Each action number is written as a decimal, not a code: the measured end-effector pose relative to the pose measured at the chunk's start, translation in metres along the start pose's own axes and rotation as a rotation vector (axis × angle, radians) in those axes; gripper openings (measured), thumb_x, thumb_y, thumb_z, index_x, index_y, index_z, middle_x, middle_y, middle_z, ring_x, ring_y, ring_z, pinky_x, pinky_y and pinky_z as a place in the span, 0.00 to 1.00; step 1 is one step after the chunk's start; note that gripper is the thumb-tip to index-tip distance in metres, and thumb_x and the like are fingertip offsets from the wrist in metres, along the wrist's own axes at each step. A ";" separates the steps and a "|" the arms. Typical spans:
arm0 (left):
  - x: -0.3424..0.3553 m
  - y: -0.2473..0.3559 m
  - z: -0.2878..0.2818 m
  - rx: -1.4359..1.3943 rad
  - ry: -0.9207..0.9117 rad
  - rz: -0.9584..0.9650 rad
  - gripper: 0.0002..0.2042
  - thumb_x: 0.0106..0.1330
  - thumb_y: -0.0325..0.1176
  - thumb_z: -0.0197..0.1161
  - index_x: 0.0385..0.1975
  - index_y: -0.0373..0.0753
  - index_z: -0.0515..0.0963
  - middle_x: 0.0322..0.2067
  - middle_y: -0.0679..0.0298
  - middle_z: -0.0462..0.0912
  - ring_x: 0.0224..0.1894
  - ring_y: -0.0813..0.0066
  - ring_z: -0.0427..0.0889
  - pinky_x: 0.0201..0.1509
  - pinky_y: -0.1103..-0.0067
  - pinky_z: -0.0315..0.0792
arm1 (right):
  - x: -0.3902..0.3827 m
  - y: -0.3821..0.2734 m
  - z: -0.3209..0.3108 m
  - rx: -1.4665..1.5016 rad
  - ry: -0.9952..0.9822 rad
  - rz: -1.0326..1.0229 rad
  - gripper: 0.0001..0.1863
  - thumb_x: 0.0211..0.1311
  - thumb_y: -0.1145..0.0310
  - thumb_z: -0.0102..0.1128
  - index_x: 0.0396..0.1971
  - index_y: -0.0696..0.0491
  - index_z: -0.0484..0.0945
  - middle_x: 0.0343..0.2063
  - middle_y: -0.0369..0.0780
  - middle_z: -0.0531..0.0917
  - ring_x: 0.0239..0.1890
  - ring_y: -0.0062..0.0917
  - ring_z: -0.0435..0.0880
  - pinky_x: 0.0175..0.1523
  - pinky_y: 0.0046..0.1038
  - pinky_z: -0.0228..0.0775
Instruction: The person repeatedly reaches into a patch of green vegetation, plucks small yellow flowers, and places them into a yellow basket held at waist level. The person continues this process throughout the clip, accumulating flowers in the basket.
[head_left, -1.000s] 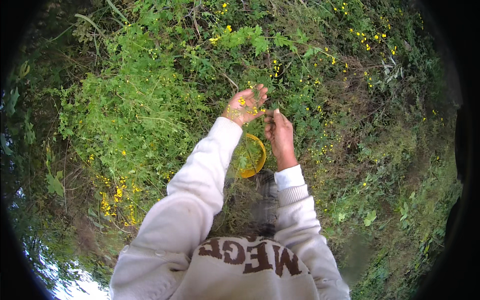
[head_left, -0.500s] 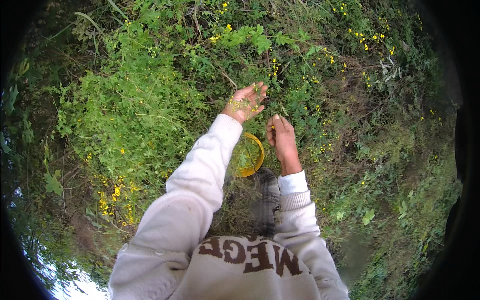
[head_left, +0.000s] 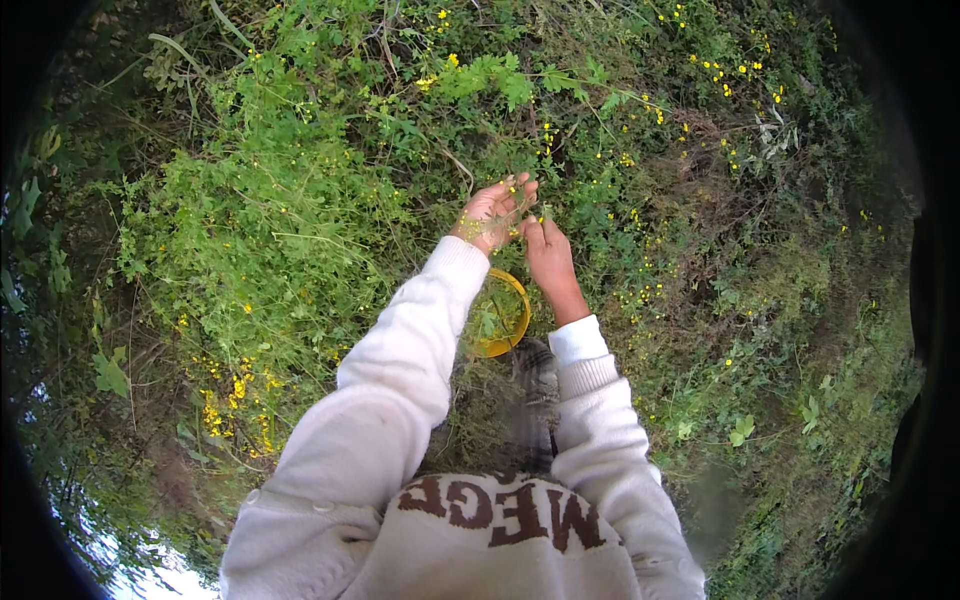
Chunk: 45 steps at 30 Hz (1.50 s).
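My left hand [head_left: 487,220] is turned palm up, fingers loosely curled. A thin green sprig [head_left: 503,218] with small yellow flowers lies across its palm and fingers. Close beside it on the right, my right hand [head_left: 550,257] has thumb and forefinger pinched together at a tip of the sprig with a yellow bud. Finer detail between those fingertips is too small to tell. Just below the hands stands a round bucket with a yellow rim [head_left: 525,303], partly hidden by my left sleeve. Some green leaves show in it.
Dense green plants [head_left: 270,200] surround me, thickest at the left. A cluster of yellow flowers [head_left: 238,388] grows at the lower left, more yellow flowers [head_left: 725,70] at the upper right. Dry brownish stems [head_left: 700,160] tangle on the right. My dark trouser leg [head_left: 535,390] is behind the bucket.
My right hand has moved up and left to the sprig at my left hand. The left hand's fingers have curled in more, and that hand has shifted slightly down.
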<state>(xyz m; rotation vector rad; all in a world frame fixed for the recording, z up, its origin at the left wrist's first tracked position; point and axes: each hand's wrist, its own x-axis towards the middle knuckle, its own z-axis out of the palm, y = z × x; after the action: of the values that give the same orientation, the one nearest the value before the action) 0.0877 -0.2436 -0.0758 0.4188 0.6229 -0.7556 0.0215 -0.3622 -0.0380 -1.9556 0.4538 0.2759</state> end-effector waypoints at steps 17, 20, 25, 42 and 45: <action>-0.002 -0.003 -0.017 -0.210 -0.035 -0.053 0.08 0.62 0.27 0.54 0.39 0.34 0.72 0.29 0.62 0.77 0.29 0.75 0.77 0.28 0.84 0.75 | -0.041 -0.007 -0.028 0.870 -0.089 0.471 0.14 0.68 0.58 0.41 0.31 0.53 0.68 0.20 0.32 0.71 0.16 0.13 0.65 0.19 0.16 0.56; -0.001 -0.002 -0.023 -0.132 -0.086 -0.043 0.08 0.63 0.29 0.52 0.41 0.36 0.71 0.32 0.63 0.77 0.31 0.72 0.77 0.32 0.80 0.75 | -0.024 -0.006 -0.013 0.887 -0.111 0.420 0.16 0.67 0.57 0.42 0.37 0.55 0.70 0.25 0.35 0.75 0.20 0.16 0.70 0.24 0.17 0.61; -0.001 -0.002 -0.027 0.029 -0.104 -0.010 0.08 0.65 0.32 0.49 0.41 0.39 0.71 0.33 0.64 0.76 0.30 0.70 0.76 0.34 0.76 0.74 | -0.014 -0.007 0.008 0.832 -0.299 0.409 0.12 0.66 0.58 0.44 0.32 0.52 0.69 0.23 0.32 0.71 0.18 0.15 0.66 0.22 0.17 0.56; -0.017 0.018 -0.012 0.586 0.122 0.074 0.08 0.63 0.31 0.55 0.36 0.34 0.76 0.26 0.68 0.78 0.28 0.83 0.76 0.29 0.88 0.71 | 0.004 -0.013 0.005 -0.322 -0.137 -0.114 0.20 0.63 0.55 0.48 0.33 0.61 0.72 0.18 0.45 0.76 0.21 0.38 0.76 0.25 0.34 0.65; -0.019 0.021 -0.009 0.642 0.203 0.065 0.09 0.63 0.32 0.55 0.35 0.33 0.76 0.23 0.69 0.76 0.23 0.84 0.73 0.28 0.88 0.70 | -0.003 -0.010 0.008 -0.361 -0.090 -0.167 0.20 0.61 0.54 0.50 0.28 0.60 0.71 0.21 0.51 0.76 0.27 0.49 0.76 0.31 0.43 0.65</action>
<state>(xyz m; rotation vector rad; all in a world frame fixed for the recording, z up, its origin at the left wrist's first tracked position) 0.0892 -0.2150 -0.0676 1.1108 0.5416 -0.8496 0.0232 -0.3506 -0.0318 -2.3062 0.1878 0.3560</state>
